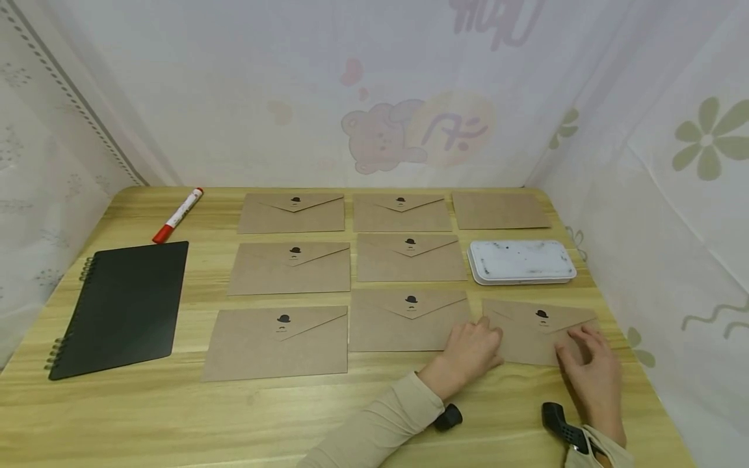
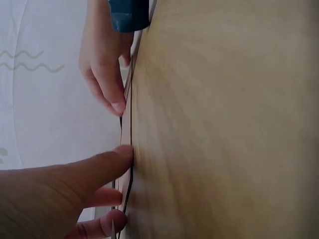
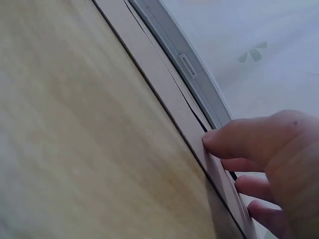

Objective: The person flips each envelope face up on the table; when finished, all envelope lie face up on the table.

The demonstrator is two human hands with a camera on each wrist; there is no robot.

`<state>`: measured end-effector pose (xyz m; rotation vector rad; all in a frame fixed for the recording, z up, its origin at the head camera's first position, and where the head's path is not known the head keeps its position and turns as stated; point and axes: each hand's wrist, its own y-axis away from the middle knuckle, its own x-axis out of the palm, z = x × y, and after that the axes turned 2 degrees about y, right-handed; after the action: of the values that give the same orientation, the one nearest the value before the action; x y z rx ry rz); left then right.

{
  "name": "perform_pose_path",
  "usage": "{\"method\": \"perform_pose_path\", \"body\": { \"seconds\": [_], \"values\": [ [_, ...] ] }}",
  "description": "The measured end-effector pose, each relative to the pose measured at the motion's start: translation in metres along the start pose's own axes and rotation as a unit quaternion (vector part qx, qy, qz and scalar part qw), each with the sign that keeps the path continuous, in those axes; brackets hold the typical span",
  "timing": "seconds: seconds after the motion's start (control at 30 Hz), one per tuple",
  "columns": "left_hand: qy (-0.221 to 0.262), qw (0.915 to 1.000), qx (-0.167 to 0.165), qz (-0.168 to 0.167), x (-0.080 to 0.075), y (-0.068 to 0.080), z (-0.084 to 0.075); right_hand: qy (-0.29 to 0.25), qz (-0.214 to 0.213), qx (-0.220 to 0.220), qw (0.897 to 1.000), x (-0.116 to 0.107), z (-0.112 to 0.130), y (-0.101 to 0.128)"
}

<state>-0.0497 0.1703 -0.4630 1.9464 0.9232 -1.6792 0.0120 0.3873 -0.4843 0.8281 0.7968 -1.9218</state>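
The kraft envelope (image 1: 535, 328), flat matte brown paper with a tiny black hat print, lay just in front of the white plastic case (image 1: 521, 261). Left hand (image 1: 468, 354) and right hand (image 1: 593, 370) pressed it with relaxed fingers.

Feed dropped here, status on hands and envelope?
Left hand and right hand flat on nearest-right brown kraft paper envelope, flap closed. White rectangular plastic case just behind it, apart.

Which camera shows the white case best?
The head view: the whole white case lies flat on the table, behind the envelope both hands touch. The right wrist view shows only the case's edge, side on. The left wrist view does not show it.
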Motion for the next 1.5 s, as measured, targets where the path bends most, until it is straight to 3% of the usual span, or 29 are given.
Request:
{"method": "perform_pose_path", "body": {
  "seconds": [0.33, 0.67, 0.93, 1.37, 1.5],
  "values": [
    [-0.028, 0.9986, -0.022, -0.040, 0.004, 0.002, -0.003, -0.004, 0.006, -0.033, 0.999, 0.010, 0.002, -0.007],
    [-0.016, 0.9977, 0.043, -0.050, 0.004, 0.002, -0.005, 0.030, -0.012, -0.075, 0.997, 0.013, 0.002, -0.010],
    [-0.023, 0.9970, 0.043, -0.061, 0.005, 0.003, -0.006, 0.036, 0.011, -0.043, 0.998, 0.012, 0.004, -0.007],
    [-0.051, 0.9975, 0.031, -0.038, 0.001, 0.005, -0.009, -0.001, -0.022, -0.053, 0.998, 0.013, 0.012, -0.004],
    [-0.048, 0.9969, 0.030, -0.055, -0.006, 0.006, -0.009, -0.020, -0.040, -0.065, 0.997, 0.013, 0.012, -0.005]
  ]
}}
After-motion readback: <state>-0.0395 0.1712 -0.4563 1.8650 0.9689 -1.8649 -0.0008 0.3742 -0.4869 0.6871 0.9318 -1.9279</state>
